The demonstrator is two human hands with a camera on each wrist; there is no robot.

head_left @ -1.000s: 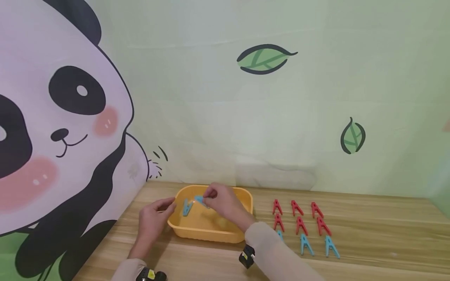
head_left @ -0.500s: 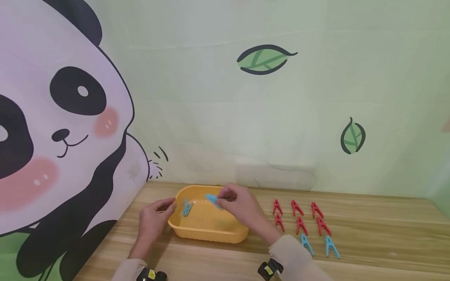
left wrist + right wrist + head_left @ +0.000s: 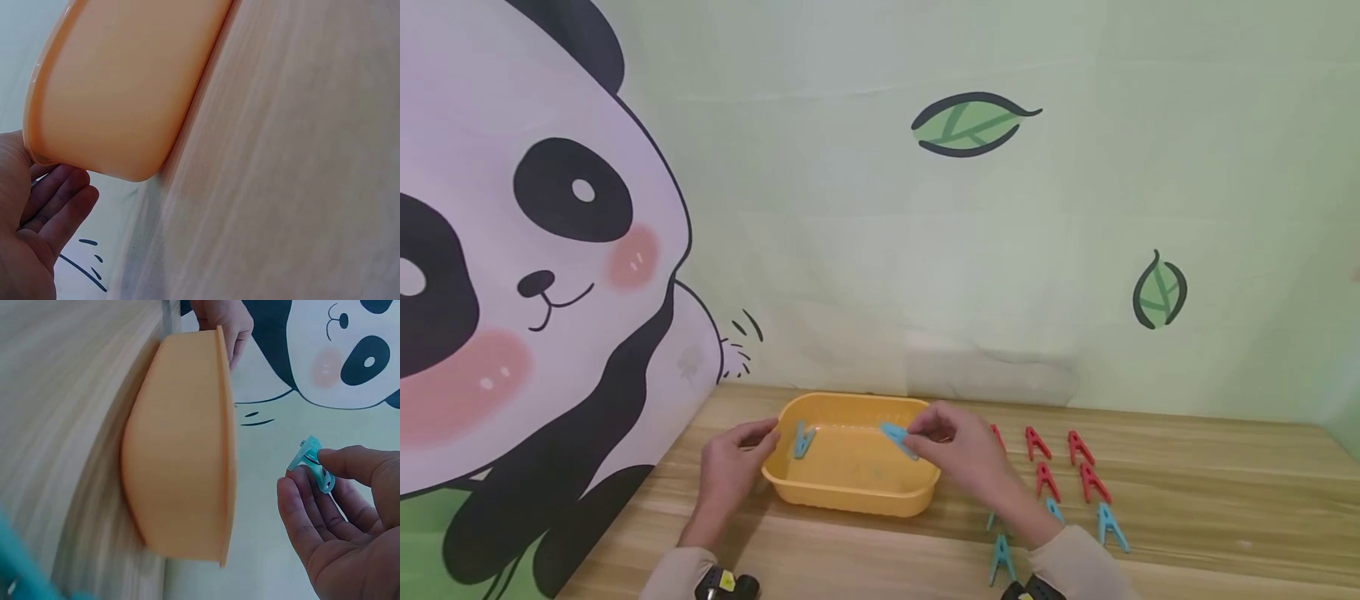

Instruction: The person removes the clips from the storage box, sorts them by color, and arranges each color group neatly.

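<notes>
My right hand [image 3: 972,460] pinches a blue clothespin [image 3: 896,434] between thumb and fingers, above the right side of a yellow plastic basin [image 3: 850,501]. Seen from the right wrist, this clothespin [image 3: 320,472] is off the table, beyond the basin's rim. My left hand [image 3: 728,468] holds the basin's left rim; the left wrist view has its fingers [image 3: 67,219] against the basin's outside, with the thumb hidden. Another blue clothespin [image 3: 802,441] lies inside the basin at its left end.
Several red clothespins [image 3: 1081,448] lie in rows on the wooden table [image 3: 1225,500], right of the basin. Blue ones [image 3: 1112,527] lie nearer, one of them [image 3: 1001,561] close to my right sleeve. My right forearm covers some. A panda-print cloth [image 3: 820,208] stands behind.
My right hand has moved right across the basin, carrying the blue clothespin up from its middle. My left hand has stayed on the rim. A near blue clothespin has come into sight.
</notes>
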